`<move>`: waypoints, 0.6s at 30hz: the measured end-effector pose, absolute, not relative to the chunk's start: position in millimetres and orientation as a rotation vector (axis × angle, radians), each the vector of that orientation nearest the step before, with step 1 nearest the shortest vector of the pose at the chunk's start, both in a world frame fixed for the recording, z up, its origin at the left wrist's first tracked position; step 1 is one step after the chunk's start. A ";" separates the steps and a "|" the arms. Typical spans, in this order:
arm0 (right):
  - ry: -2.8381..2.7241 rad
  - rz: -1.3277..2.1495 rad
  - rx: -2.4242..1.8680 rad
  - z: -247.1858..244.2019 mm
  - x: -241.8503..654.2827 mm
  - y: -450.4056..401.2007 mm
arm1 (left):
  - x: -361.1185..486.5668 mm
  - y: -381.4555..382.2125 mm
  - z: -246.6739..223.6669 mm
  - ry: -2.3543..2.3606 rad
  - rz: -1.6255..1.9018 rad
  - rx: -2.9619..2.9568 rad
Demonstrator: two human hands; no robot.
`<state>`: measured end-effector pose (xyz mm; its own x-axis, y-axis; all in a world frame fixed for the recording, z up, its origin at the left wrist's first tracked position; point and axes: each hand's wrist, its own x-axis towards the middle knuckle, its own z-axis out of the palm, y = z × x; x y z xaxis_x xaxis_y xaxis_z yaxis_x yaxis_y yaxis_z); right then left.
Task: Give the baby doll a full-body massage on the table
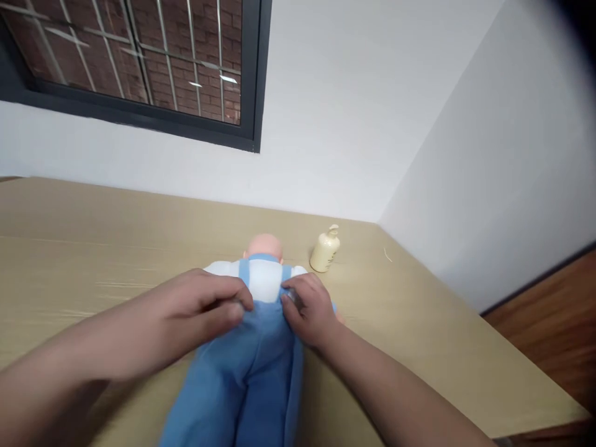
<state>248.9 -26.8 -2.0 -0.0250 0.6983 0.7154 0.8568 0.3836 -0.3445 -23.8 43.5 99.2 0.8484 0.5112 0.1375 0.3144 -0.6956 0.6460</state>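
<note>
A doll (264,247) with a bald head lies on the table, its head away from me and no face showing. It wears a white shirt (265,279) and blue overalls (261,354) with two straps. My left hand (205,310) is at the left side of the overalls' upper edge, thumb and forefinger closed on the cloth. On the other side, my right hand (311,307) pinches the overalls near the foot of the right strap. Both hands cover parts of the doll's arms.
A cream pump bottle (325,249) stands upright just beyond the doll, to the right. The wooden table (116,248) meets a white wall (349,112) at the back. A dark-framed barred window (139,56) is at upper left. Brown wood (554,304) shows beyond the table's right edge.
</note>
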 end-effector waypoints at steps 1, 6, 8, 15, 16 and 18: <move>-1.782 -0.193 -1.434 1.7 248.8 -29.1 | -17.9 50.6 100.3 0.668 0.305 2.405; -1.773 0.099 -2.021 16.3 244.8 -35.7 | -11.7 82.7 69.9 0.999 0.012 2.395; -1.806 0.127 -2.190 18.8 241.6 -36.0 | -13.8 88.9 55.8 1.051 -0.045 2.358; -1.598 0.282 -2.209 20.8 237.9 -34.2 | -5.1 94.6 33.1 0.985 0.120 2.245; -1.559 0.311 -2.184 20.2 238.5 -33.5 | -3.8 95.0 30.6 0.944 0.172 2.225; -1.501 0.371 -2.130 17.1 240.3 -31.0 | -1.7 95.2 26.0 0.889 0.253 2.190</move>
